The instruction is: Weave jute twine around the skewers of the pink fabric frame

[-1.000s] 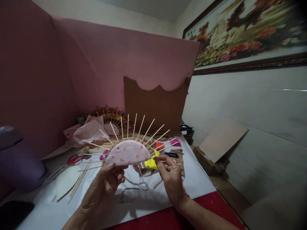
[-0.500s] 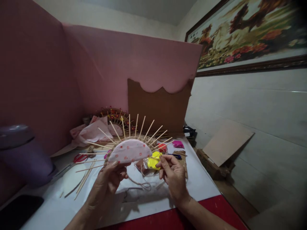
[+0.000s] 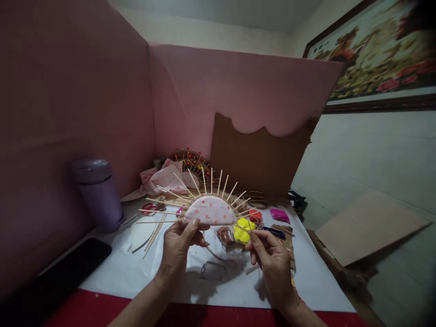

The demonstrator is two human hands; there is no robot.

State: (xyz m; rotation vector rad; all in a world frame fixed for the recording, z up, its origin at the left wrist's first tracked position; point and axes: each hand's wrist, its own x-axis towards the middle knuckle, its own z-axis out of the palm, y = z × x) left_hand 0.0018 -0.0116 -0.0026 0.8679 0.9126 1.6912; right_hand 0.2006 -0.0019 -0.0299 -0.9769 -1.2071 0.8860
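Observation:
My left hand grips the lower left edge of a half-round piece covered in pale pink fabric with small reddish spots. Thin wooden sticks fan out from its curved edge, with twine woven around their bases. To its right, my right hand is closed, thumb against fingers, on a strand of twine that runs from the piece's right corner. A loose length of twine hangs below the piece over the table.
Behind stand a finished-looking decorated fan shape, pink cloth and brown cardboard. On the white-covered table lie red-handled scissors, yellow clay, a magenta packet and a phone. A purple tumbler stands left.
The view has turned left, so the scene sits further right and the tumbler and phone show more fully. Both hands keep their holds on the piece and the twine.

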